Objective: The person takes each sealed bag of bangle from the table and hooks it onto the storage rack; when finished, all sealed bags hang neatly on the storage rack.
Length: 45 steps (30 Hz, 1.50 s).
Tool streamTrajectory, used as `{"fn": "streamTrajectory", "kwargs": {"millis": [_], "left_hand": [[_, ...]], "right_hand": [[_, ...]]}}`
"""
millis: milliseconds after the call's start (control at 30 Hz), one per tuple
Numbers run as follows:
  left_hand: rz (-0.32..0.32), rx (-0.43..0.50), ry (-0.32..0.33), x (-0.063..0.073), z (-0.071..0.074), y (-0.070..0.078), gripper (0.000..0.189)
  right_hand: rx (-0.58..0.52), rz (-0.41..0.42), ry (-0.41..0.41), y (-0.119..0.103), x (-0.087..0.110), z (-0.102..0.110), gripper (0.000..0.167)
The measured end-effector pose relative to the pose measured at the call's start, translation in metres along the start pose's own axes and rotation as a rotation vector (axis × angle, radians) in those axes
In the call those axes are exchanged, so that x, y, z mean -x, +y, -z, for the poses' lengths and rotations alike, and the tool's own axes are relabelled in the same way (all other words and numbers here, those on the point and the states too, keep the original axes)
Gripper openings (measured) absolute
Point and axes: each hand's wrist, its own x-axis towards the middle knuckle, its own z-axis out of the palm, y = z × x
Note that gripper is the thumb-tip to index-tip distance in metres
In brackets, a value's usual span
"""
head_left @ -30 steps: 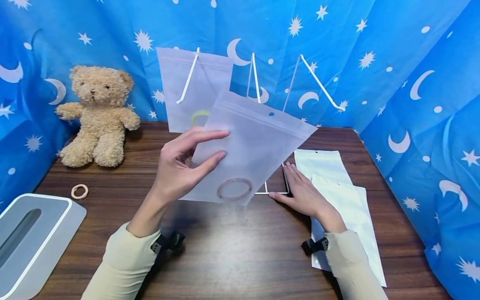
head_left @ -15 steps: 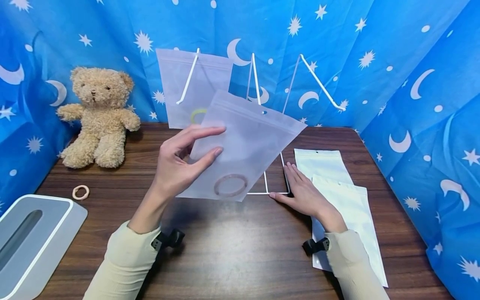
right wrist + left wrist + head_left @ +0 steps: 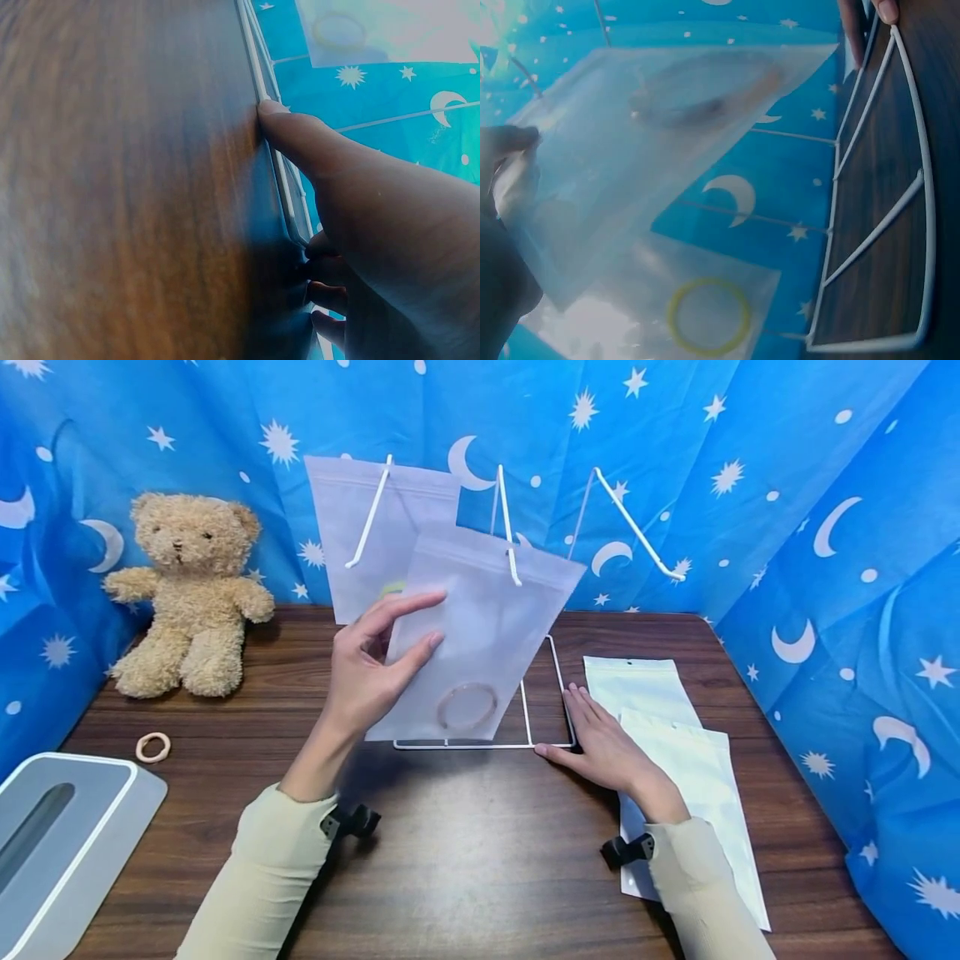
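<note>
I have the left hand (image 3: 367,668) pinching the left edge of a translucent bag (image 3: 480,618), held tilted, a brownish ring (image 3: 438,708) in its lower part. The middle hook (image 3: 506,510) shows its tip before the bag's top strip; whether it threads the hole I cannot tell. My right hand (image 3: 611,752) lies with fingers extended against the corner of the white wire rack (image 3: 480,747). On the left hook (image 3: 370,510): a second bag (image 3: 412,514), yellow ring (image 3: 747,315) inside. Farther out: flat white bags (image 3: 708,810) at right; wooden ring (image 3: 140,749), grey box (image 3: 127,810) and teddy bear (image 3: 195,593) at left.
</note>
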Motion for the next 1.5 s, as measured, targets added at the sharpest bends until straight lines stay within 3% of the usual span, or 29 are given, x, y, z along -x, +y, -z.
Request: {"fn": "streamTrajectory", "kwargs": {"millis": [300, 500, 767, 933, 1233, 1400, 1500], "left_hand": [[0.014, 0.028, 0.155, -0.024, -0.028, -0.050, 0.036], [0.050, 0.012, 0.199, -0.037, -0.032, -0.064, 0.036], [0.066, -0.061, 0.221, -0.044, -0.030, -0.066, 0.036], [0.030, -0.111, 0.212, -0.042, -0.029, -0.068, 0.036], [-0.004, -0.209, 0.112, -0.037, -0.018, -0.066, 0.037], [-0.044, -0.224, 0.076, -0.031, -0.006, -0.055, 0.030], [-0.005, -0.233, 0.094, -0.022, 0.003, -0.044, 0.031]], "right_hand": [[-0.017, -0.008, 0.012, -0.001, 0.001, -0.001, 0.103], [-0.003, -0.006, 0.009, -0.002, 0.000, 0.001, 0.103], [0.009, -0.007, 0.009, -0.003, -0.002, 0.001, 0.103], [0.000, -0.009, 0.005, -0.003, -0.001, 0.001, 0.103], [-0.001, -0.010, 0.002, -0.001, 0.000, 0.001, 0.105], [-0.003, -0.016, -0.014, -0.002, 0.000, 0.000, 0.106], [-0.001, -0.023, -0.022, -0.002, 0.000, 0.001, 0.106]]}}
